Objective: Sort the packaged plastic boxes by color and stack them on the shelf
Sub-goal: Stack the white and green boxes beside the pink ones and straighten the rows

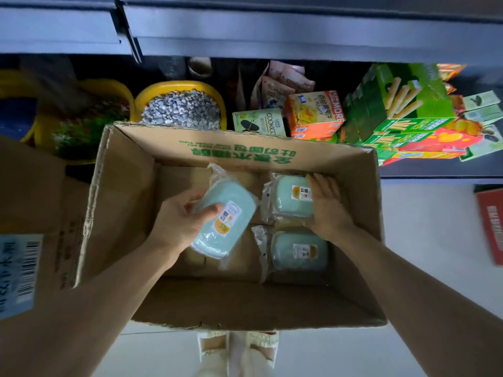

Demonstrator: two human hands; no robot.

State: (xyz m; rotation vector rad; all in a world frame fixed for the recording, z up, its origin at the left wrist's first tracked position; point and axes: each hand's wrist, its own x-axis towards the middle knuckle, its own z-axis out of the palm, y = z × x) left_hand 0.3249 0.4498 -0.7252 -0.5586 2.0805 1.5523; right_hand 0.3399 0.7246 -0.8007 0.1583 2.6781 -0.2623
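Cardboard carton [128, 186] on pale floor [424, 240] below dark shelf [299, 31]; inside, left hand [185, 221] fingers clamped round wrapped green box [226, 224], right hand [326, 205] fingers together, flat on second green box [288, 197].

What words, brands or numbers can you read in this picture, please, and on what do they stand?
"COOKICO": on the pale green cookie box on the shelf.
"CRISPY": on the orange box; the big letters on its side look like "...MORE", with the start unclear.
Green print on the carton wall: upside down, unreadable.
Labels on the three wrapped boxes: too small.
Barcode label at left: blurred.
Red box at right: blurred.
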